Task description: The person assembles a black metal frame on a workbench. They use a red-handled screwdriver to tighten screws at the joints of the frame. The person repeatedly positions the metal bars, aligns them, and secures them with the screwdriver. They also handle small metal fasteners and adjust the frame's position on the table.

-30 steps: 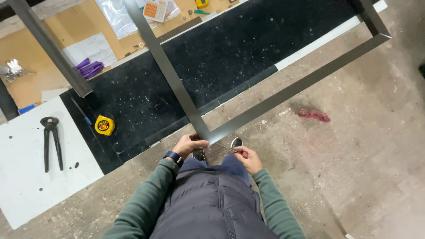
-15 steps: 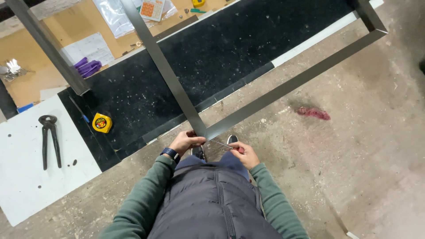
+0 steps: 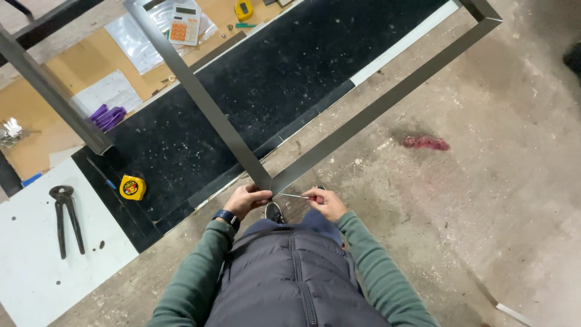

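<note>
A grey metal frame (image 3: 339, 139) of flat bars stands over the floor, its near corner just in front of my body. My left hand (image 3: 245, 200), with a dark watch on the wrist, is closed around that corner from the left. My right hand (image 3: 325, 203) pinches a thin metal rod (image 3: 293, 195). The rod lies level between both hands, its left end at the frame's corner. The toe of my shoe (image 3: 273, 212) shows under the hands.
A black mat (image 3: 290, 79) lies under the frame. A yellow tape measure (image 3: 132, 187) sits on it. Pincers (image 3: 63, 218) lie on a white board at the left. A calculator (image 3: 184, 24) and purple items (image 3: 108, 116) are farther back. A red smear (image 3: 426, 143) marks the concrete floor.
My right hand has moved up and left, closer to the frame's corner, with the thin rod now level between both hands. The left hand stays on the corner.
</note>
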